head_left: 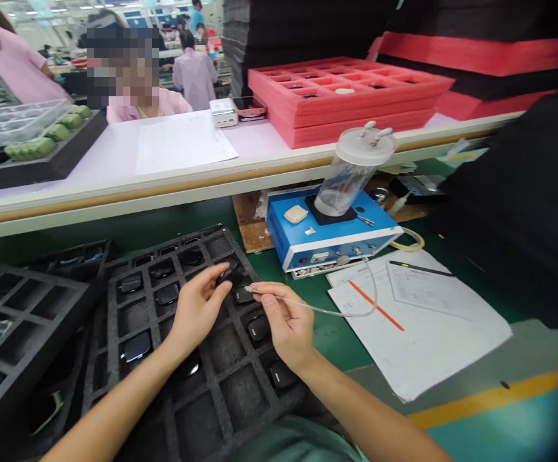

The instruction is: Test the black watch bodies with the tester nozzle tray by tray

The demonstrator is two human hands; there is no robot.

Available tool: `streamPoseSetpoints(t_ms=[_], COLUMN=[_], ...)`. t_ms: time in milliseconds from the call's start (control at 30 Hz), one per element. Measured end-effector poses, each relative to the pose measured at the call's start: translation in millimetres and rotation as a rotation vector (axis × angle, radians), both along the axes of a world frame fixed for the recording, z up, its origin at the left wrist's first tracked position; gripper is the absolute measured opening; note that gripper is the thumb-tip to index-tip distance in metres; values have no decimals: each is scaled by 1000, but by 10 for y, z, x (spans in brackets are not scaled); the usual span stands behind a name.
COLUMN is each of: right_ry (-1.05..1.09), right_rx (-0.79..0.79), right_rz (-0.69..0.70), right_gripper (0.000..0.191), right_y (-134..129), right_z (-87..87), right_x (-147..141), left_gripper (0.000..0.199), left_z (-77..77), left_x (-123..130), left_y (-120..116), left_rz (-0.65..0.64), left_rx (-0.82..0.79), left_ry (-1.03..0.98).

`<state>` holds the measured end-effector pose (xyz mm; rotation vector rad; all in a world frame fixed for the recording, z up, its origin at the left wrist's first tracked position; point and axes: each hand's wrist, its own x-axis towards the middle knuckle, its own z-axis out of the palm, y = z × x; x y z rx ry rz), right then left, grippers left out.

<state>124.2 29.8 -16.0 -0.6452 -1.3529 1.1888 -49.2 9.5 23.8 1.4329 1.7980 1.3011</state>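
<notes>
A dark watch is at my left fingertips, at the far right part of a black foam tray. My left hand pinches it between thumb and fingers, tilted; I cannot tell whether it touches the tray. My right hand pinches a slim nozzle between thumb and fingers, its tip over another watch in a compartment just beside; I cannot tell whether they touch. More dark watches sit in other compartments. From the nozzle, a clear tube curves to the front of a blue box, which bears a clear cylinder. Right of the tray lie papers with an orange strip and a pen. A second tray lies tilted at left. Above, a shelf holds red foam trays; beyond it is a person in pink.
</notes>
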Motion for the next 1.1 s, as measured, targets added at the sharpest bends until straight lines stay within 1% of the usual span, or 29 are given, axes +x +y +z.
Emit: streamPoseSetpoints(t_ms=[67, 167, 233, 267, 333, 467, 567, 667, 800, 867, 933, 1033, 1067, 1100], right_ry=[-6, -36, -68, -84, -106, -100, -103, -117, -110, -95, -76, -45, -33, -21], right_rx=[-6, -13, -9, -7, -12, -49, -60, -67, -72, -73, -79, -79, -73, -64], right_rz=[-13, -15, -24, -31, -39, -17, -10, -13, -22, -23, -25, -28, -26, -26], right_gripper=[17, 17, 17, 17, 17, 18, 18, 18, 19, 19, 19, 18, 18, 17], right_y=[-21, -42, -46, -46, -44, -41, -45, -52, -62, -66, -69, -67, -64, -60], right_z=[-11, -18, -14, -11, -7, -5, -6, -1, 14, 20, 21, 16, 14, 11], right_x=[17, 46, 59, 62, 64, 57, 51, 48, 48, 48, 49, 46, 43, 39], left_gripper=[33, 25, 22, 23, 28, 38, 41, 41, 41, 37, 35, 42, 45, 46], left_z=[12, -16, -44, -54, -51, 44, 100, 110, 109, 113, 123, 136, 135, 131], left_x=[-135, -324, -408, -441, -519, -782, -966, -1021, -974, -946, -901, -724, -623, -504], left_y=[281, 703, 869, 899, 857, 558, 387, 348, 374, 352, 290, 144, 90, 36], left_rz=[15, 34, 26, 19, 18, 22, -68, -145, -175, -159, -117, -25, -13, -15], left_rx=[-28, -80, -115, -128, -143, -192, -276, -333, -334, -296, -244, -169, -150, -132], left_ry=[317, 421, 470, 504, 581, 737, 816, 848, 816, 768, 700, 582, 520, 417])
